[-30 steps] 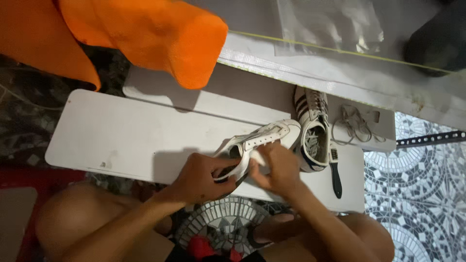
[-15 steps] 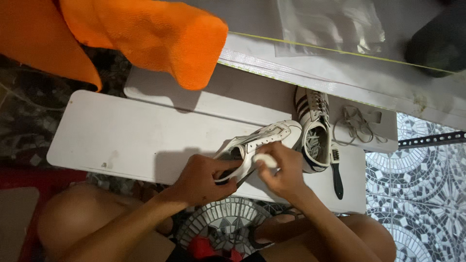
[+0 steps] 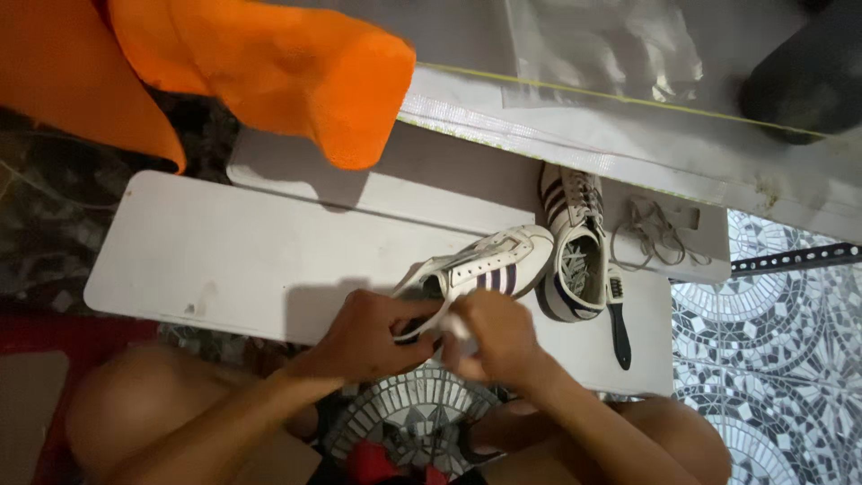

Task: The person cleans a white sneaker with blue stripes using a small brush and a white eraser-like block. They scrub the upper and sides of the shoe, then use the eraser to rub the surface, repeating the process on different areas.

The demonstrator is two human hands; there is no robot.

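A white sneaker with dark stripes (image 3: 492, 262) lies on its side on the white board (image 3: 224, 260), heel toward me. My left hand (image 3: 368, 337) grips its heel end. My right hand (image 3: 492, 334) is closed beside it on a small white thing, perhaps a cloth or wipe, pressed against the shoe's heel. A second matching sneaker (image 3: 573, 247) stands upright just right of the first, with crumpled grey stuffing inside.
Loose shoelaces (image 3: 651, 232) lie on the board's right end. A dark-handled brush (image 3: 618, 319) rests near the front edge. An orange cloth (image 3: 269, 63) hangs at the upper left, a clear plastic bag (image 3: 602, 45) above. Patterned tile floor (image 3: 781, 341) at right.
My right hand has slid from the shoe's side down toward its heel, closer to me and next to my left hand. The sneaker has shifted slightly.
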